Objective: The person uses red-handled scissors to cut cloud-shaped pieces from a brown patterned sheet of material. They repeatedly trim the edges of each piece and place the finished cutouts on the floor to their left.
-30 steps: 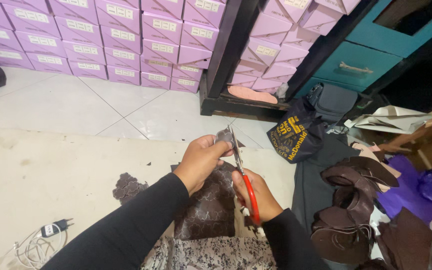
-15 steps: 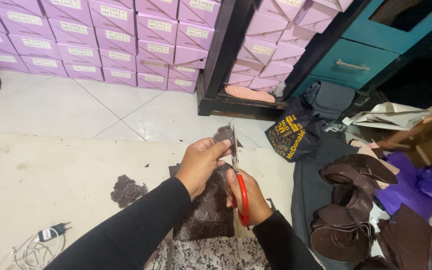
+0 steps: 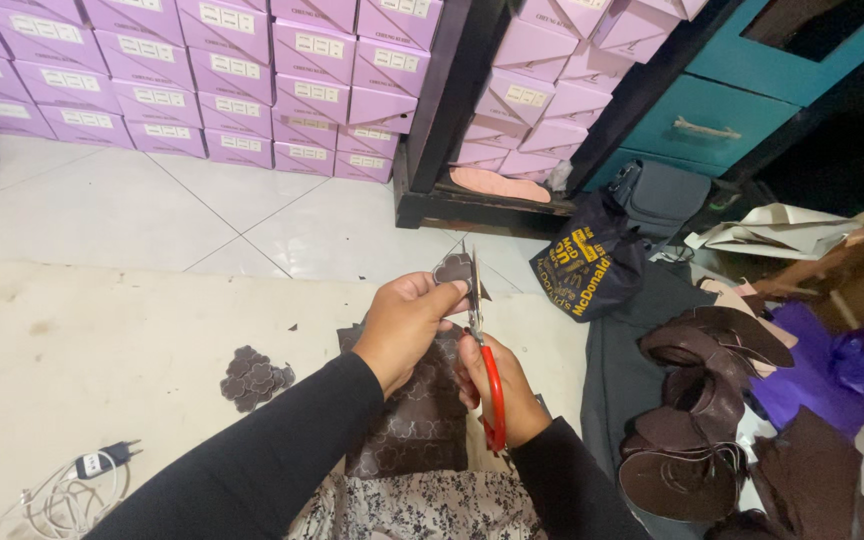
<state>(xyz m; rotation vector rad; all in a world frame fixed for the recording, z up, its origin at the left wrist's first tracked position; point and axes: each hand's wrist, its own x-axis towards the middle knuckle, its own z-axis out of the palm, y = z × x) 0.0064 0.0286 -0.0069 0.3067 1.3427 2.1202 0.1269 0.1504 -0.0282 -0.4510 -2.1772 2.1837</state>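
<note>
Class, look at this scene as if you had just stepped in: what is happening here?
A person seated over a pale work surface is cutting dark brown patterned material with red-handled scissors. The left hand pinches a small shaped piece at the blades, while the right hand works the scissors. One cut-out piece lies to the left, and a heap of brown pieces sits to the right. Stacked lilac boxes line the back.
</note>
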